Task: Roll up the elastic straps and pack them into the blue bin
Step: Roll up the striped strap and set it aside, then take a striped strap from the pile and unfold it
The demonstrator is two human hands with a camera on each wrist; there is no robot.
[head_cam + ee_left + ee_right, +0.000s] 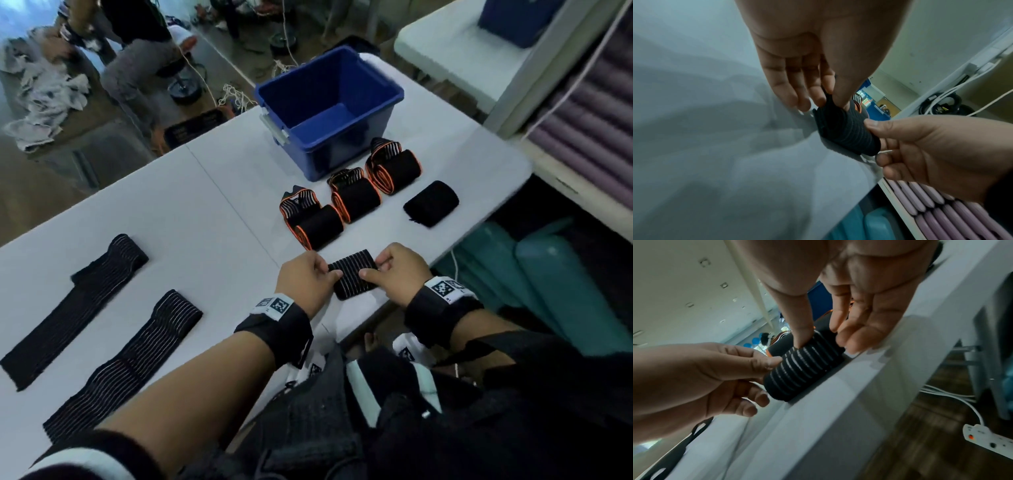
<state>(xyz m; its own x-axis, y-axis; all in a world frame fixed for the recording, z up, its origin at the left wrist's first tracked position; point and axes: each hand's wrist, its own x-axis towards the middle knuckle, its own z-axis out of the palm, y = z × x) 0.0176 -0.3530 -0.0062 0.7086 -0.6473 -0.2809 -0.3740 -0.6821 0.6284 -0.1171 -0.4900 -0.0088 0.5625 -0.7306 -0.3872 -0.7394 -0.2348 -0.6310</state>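
Observation:
A rolled black strap with white stripes (352,274) (842,129) (805,368) lies on the white table (212,212) near its front edge. My left hand (308,274) pinches its left end between thumb and fingers. My right hand (397,270) pinches its right end the same way. Three orange-edged rolls (318,219) (356,195) (394,168) and a plain black roll (431,204) lie beyond my hands. Behind them stands the blue bin (329,102), with nothing visible inside. Two flat striped straps (78,305) (126,363) lie at the left.
The table's right edge drops off just past the black roll, with teal cushions (561,287) below. A second table with a blue box (513,20) stands at the back right. Purple rolls (596,113) fill a shelf on the right. A person sits at the back left.

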